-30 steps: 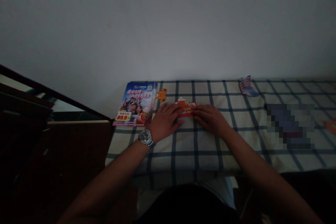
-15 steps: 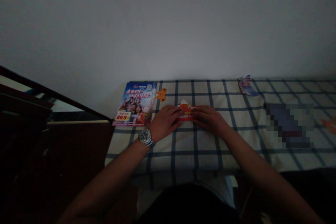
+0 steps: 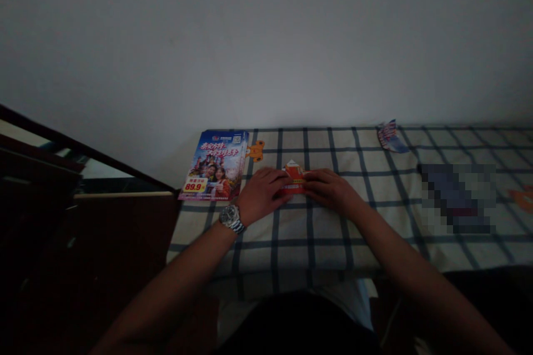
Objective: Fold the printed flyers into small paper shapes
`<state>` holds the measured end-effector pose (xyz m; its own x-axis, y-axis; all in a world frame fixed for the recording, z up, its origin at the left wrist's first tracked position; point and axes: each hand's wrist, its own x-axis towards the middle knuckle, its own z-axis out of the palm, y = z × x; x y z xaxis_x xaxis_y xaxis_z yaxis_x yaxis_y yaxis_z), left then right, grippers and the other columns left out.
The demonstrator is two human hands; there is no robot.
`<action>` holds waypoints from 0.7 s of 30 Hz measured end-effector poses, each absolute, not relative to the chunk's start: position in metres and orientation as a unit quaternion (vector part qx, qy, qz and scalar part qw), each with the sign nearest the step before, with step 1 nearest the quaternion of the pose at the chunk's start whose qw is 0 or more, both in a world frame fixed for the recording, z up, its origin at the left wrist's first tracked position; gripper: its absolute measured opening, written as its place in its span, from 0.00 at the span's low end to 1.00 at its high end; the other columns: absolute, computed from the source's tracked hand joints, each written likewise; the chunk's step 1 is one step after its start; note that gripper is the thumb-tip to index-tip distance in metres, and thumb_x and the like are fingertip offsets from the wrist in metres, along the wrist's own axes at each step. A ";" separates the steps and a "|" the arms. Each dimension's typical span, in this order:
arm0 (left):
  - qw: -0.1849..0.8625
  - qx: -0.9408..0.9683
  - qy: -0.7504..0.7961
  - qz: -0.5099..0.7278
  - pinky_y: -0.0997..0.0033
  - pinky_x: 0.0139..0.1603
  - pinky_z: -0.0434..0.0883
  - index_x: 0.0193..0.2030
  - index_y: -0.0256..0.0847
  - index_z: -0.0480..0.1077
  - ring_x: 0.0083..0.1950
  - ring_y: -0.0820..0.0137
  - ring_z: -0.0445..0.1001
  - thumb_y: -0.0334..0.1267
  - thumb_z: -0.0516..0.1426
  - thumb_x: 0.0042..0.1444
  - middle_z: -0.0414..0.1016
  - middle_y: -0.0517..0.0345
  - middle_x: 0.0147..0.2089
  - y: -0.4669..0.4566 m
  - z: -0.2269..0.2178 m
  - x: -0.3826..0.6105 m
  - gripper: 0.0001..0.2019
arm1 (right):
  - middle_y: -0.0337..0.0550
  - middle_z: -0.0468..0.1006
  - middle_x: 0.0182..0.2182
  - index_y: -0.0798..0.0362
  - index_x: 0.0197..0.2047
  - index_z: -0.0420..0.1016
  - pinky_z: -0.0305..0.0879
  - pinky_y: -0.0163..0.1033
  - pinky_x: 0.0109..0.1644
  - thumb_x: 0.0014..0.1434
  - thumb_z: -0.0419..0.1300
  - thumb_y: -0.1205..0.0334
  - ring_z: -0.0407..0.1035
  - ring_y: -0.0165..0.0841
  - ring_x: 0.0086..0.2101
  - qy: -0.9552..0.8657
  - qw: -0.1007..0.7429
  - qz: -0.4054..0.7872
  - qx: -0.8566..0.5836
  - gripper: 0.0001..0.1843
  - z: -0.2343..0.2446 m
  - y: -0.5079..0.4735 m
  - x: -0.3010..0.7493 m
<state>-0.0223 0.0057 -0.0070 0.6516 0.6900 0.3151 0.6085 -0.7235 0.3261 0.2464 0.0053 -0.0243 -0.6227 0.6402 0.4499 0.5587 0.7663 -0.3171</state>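
Above the checked cloth [image 3: 291,247], a pale wall [image 3: 266,39] fills the upper frame. We see both forearms reach in from the lower corners, the left hand [image 3: 262,193] and right hand [image 3: 331,193] lying palm-down. We count one leaflet stack [image 3: 213,166] left of centre, one curled scrap [image 3: 392,138] at right, and one folded red paper [image 3: 295,182] at centre, between fingers slightly bent, touching its sides; whether they pinch, we cannot tell.

Paper [image 3: 295,179] red-orange, white-tipped; cloth [image 3: 328,238] checked, pale with dark bands, perhaps blue-grey; leaflets [image 3: 214,161] blue, pink
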 end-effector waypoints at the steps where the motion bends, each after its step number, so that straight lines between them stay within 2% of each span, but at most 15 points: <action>1: 0.094 0.904 0.360 0.211 0.49 0.63 0.67 0.58 0.45 0.73 0.59 0.58 0.71 0.47 0.58 0.66 0.74 0.51 0.59 0.006 -0.007 -0.022 0.17 | 0.50 0.80 0.53 0.49 0.49 0.81 0.74 0.52 0.56 0.68 0.61 0.59 0.74 0.43 0.52 -0.897 0.280 0.074 -0.334 0.10 -0.024 0.005 0.246; 11: 0.081 0.901 0.364 0.222 0.52 0.61 0.68 0.55 0.45 0.75 0.58 0.60 0.72 0.42 0.54 0.70 0.75 0.53 0.57 0.006 -0.010 -0.020 0.12 | 0.50 0.80 0.53 0.48 0.53 0.79 0.74 0.53 0.56 0.68 0.61 0.58 0.74 0.43 0.52 -0.896 0.277 0.084 -0.336 0.13 -0.023 0.005 0.246; 17: 0.085 0.898 0.373 0.217 0.51 0.62 0.66 0.55 0.44 0.74 0.58 0.59 0.72 0.47 0.59 0.66 0.75 0.53 0.58 0.004 -0.005 -0.021 0.15 | 0.48 0.81 0.50 0.47 0.49 0.80 0.74 0.52 0.54 0.69 0.58 0.62 0.75 0.42 0.50 -0.886 0.293 0.096 -0.346 0.10 -0.024 0.007 0.245; 21: 0.074 0.891 0.393 0.214 0.51 0.60 0.65 0.56 0.46 0.74 0.58 0.59 0.71 0.46 0.58 0.67 0.75 0.53 0.57 0.004 -0.007 -0.024 0.14 | 0.48 0.82 0.47 0.48 0.50 0.78 0.73 0.52 0.54 0.70 0.57 0.63 0.75 0.41 0.49 -0.868 0.300 0.124 -0.376 0.10 -0.019 0.006 0.242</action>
<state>-0.0236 0.0042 -0.0069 0.5998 0.7321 0.3230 0.6689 -0.6802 0.2997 0.2421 0.0060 -0.0194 -0.5380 0.7271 0.4265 0.5780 0.6865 -0.4412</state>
